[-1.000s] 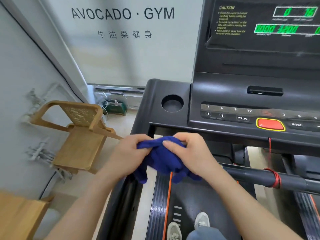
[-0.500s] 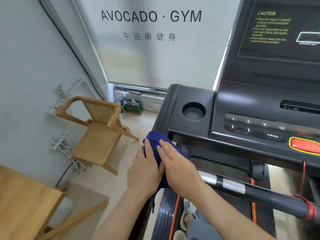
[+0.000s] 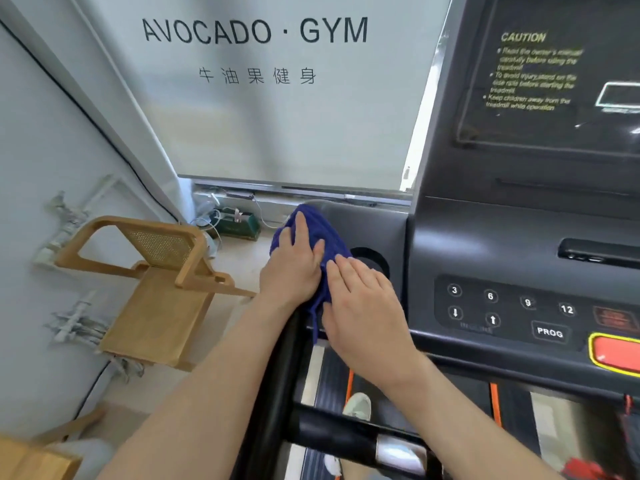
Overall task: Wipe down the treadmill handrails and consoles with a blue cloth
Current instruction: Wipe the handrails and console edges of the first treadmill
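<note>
Both hands down on blue cloth (image 3: 332,233), none curled round it. Left hand (image 3: 291,275) flat on top, fingers straight, pressing. Right hand (image 3: 363,320) touching alongside, fingers straight and together, tips on cloth's near edge. Cloth bunched under both on left corner of console (image 3: 485,237), loose end dangling between wrists. Cup holder (image 3: 374,258) peeks out just past right fingertips. PROG button (image 3: 549,331) right of right hand, red button (image 3: 620,353) farther right. Handrail bar (image 3: 339,429) beneath forearms. Wooden chair (image 3: 156,289) well left of left hand.
</note>
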Available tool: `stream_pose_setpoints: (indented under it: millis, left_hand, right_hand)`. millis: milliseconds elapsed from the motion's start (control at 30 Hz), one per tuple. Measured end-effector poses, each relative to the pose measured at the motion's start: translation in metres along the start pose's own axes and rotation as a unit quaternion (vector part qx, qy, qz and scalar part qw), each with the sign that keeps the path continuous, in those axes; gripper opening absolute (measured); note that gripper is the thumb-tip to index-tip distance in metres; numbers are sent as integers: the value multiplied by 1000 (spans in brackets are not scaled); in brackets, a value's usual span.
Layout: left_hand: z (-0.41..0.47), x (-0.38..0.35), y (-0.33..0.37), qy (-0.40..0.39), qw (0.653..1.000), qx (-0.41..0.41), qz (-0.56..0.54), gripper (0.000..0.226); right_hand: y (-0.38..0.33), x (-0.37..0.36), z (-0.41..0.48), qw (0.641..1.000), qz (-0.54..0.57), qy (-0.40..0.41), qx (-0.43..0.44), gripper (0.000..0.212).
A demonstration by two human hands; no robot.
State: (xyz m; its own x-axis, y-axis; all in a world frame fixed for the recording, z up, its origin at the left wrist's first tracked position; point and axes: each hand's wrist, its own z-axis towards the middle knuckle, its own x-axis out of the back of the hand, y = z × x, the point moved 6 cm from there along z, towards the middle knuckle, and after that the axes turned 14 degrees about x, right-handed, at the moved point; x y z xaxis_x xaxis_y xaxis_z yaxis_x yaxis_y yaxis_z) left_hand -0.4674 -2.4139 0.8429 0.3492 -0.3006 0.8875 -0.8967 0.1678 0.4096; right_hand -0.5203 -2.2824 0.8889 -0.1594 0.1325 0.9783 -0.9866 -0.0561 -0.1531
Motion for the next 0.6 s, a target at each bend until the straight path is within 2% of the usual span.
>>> stream_pose_setpoints:
  millis: [100, 200, 267, 367, 433, 500, 567, 600]
  left_hand:
    - [49, 4, 30, -5, 1000, 7, 12, 60]
    - [91, 4, 60, -2, 996, -49, 75, 43]
    - [110, -3, 79, -58, 986, -72, 141, 46]
    - [115, -6, 97, -131, 963, -110, 207, 50]
    - [97, -1, 98, -112, 957, -176, 202, 51]
    - [58, 5, 91, -53, 943, -271, 186, 56]
    - [19, 6, 78, -19, 926, -339, 167, 56]
    - [8, 4, 70, -5, 922, -351, 164, 55]
  right_hand:
    - [34, 6, 25, 999, -13, 12, -30, 54]
    - [67, 5, 51, 998, -37, -14, -52, 56]
    - [80, 9, 69, 996, -81, -28, -30, 51]
    - [95, 27, 84, 998, -39, -6, -52, 38]
    - [100, 31, 86, 998, -35, 0, -58, 31]
    - [100, 35, 80, 996, 3, 47, -78, 20]
    - [96, 30, 77, 993, 58, 70, -79, 31]
    - [94, 25, 78, 994, 62, 53, -73, 39]
